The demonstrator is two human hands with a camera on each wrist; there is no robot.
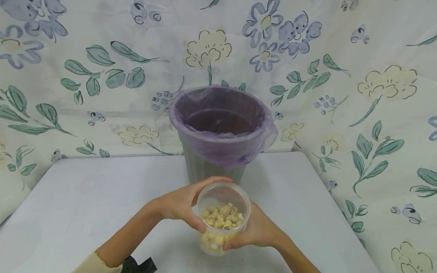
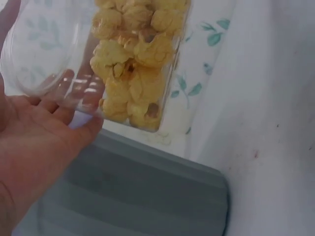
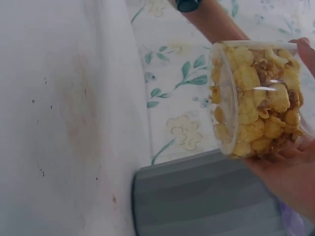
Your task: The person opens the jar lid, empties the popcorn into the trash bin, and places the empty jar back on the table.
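Observation:
A clear round plastic jar (image 1: 216, 242) is held between both hands above the white table, roughly half full of yellow popcorn (image 1: 223, 215). My left hand (image 1: 182, 204) grips its upper part near the rim, thumb at the near side. Lower down, my right hand (image 1: 257, 227) holds the body, with its thumb across the front. The left wrist view shows popcorn (image 2: 133, 64) through the jar wall, and the left fingers behind the clear plastic. In the right wrist view the jar's base (image 3: 225, 103) faces left. Whether a lid covers the top I cannot tell.
Just beyond the hands stands a grey bin (image 1: 213, 167) lined with a purple plastic bag (image 1: 225, 149), its mouth facing up. Dark specks lie on the white table (image 1: 102, 201). Floral cloth (image 1: 129, 102) hangs behind and along the sides.

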